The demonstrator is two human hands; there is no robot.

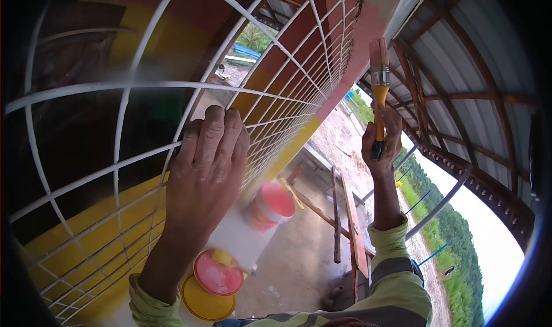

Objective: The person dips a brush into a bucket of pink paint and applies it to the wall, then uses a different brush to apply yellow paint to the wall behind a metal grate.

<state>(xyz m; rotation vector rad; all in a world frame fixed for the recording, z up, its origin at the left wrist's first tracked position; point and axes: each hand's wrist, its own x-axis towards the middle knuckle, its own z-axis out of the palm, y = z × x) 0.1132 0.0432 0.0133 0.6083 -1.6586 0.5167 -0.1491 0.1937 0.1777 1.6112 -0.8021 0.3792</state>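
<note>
My left hand is closed, its fingers hooked over a bar of the white metal grille. Raised on the other side, my right hand grips a paintbrush by its yellow and black handle. The brush points up, and its bristles are stained pink, close by the pink-painted wall edge. Below my hands, a white bucket shows pink paint at its top. Nearer to me lies a round lid smeared with pink paint, overlapping a yellow lid.
Another brush rests across the pink-smeared lid. Wooden planks lean or lie over the concrete floor. Overhead is a corrugated metal roof on dark beams. Grey posts stand at the right, with a grassy slope beyond.
</note>
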